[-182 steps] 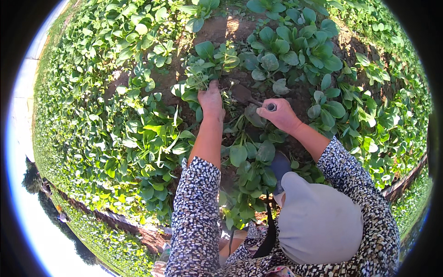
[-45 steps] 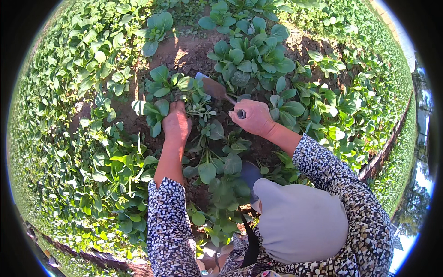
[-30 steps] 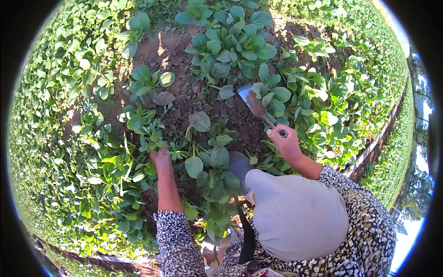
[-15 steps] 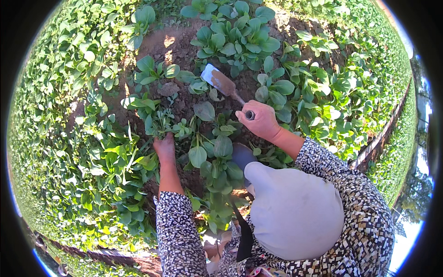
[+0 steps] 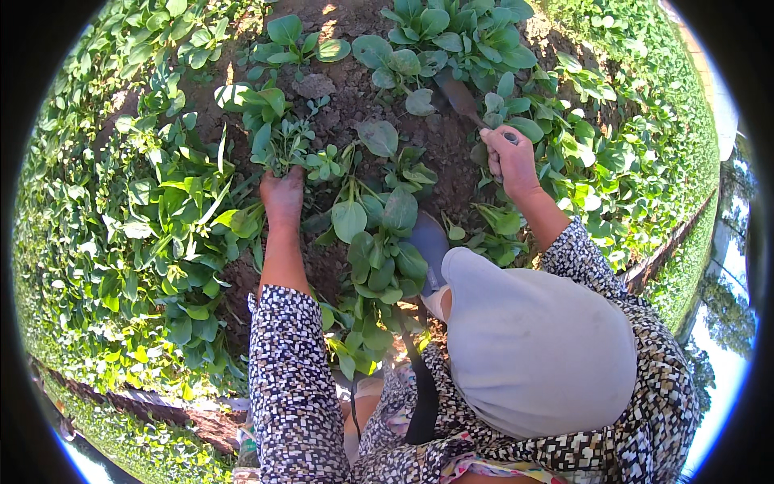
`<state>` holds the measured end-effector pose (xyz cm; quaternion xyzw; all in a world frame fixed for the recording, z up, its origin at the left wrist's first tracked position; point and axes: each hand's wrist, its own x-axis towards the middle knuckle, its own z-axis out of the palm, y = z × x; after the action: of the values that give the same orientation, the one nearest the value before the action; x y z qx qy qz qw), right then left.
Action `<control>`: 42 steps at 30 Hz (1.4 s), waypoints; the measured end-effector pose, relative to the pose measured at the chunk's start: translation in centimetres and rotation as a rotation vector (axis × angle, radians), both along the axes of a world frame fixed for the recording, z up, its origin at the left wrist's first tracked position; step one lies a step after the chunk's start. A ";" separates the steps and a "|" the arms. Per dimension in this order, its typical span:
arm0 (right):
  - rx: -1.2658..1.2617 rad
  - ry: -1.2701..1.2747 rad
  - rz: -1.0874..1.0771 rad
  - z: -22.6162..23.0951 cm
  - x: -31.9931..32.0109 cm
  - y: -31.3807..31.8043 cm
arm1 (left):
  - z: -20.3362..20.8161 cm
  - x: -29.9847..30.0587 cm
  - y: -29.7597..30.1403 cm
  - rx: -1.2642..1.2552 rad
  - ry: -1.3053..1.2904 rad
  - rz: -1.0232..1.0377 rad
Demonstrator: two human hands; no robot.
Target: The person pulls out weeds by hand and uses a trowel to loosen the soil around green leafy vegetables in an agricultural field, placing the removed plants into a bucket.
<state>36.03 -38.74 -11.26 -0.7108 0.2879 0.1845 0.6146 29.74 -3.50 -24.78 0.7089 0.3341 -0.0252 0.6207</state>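
trowel (image 5: 461, 101) farther right than before, blade dull dark brown

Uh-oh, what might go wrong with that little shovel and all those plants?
The trowel in the right hand might nick the big leafy plant, because its blade is close to those leaves. The shoe might squash the leafy clump right beside it.

The metal trowel blade (image 5: 461, 98) looks dull, the soil (image 5: 347, 106) rough, the grey cloth (image 5: 536, 347) smooth and matt.
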 end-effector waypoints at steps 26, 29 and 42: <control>-0.809 -0.610 0.709 -1.7 -0.3 -1.2 | -0.3 -0.5 0.5 0.001 -0.046 -0.064; -0.421 -0.340 0.311 -2.8 -1.6 -2.6 | 0.1 -0.4 -0.4 -0.044 -0.012 -0.034; 0.188 0.026 -0.053 -1.0 2.8 0.4 | 0.0 -0.9 0.2 0.067 0.028 -0.079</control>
<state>38.83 -38.34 -12.23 -0.6396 0.2959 0.2035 0.6797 28.85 -3.25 -24.78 0.7416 0.3151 -0.0484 0.5903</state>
